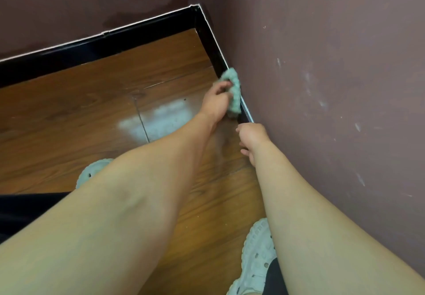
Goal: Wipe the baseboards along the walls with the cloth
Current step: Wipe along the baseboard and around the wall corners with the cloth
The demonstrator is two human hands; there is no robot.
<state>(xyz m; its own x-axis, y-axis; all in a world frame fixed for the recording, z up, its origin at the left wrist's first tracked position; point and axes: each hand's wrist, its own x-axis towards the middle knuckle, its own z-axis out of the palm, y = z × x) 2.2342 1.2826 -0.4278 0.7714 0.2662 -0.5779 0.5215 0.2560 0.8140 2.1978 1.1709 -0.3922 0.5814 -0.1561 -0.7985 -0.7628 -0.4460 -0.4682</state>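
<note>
A black baseboard (208, 39) runs along the right wall and meets a second black baseboard (92, 49) on the far wall at the corner. My left hand (217, 101) grips a bunched pale green cloth (234, 90) and presses it against the right-hand baseboard. My right hand (251, 139) is lower down beside the same baseboard, fingers loosely curled toward the floor and holding nothing. It hides the strip of baseboard behind it.
The brown wood-look floor (96, 110) has a bright glare patch (156, 122) near my left arm. Mauve walls (333, 87) close the corner on two sides. My pale perforated shoes (255, 260) stand near the right wall and under my left forearm.
</note>
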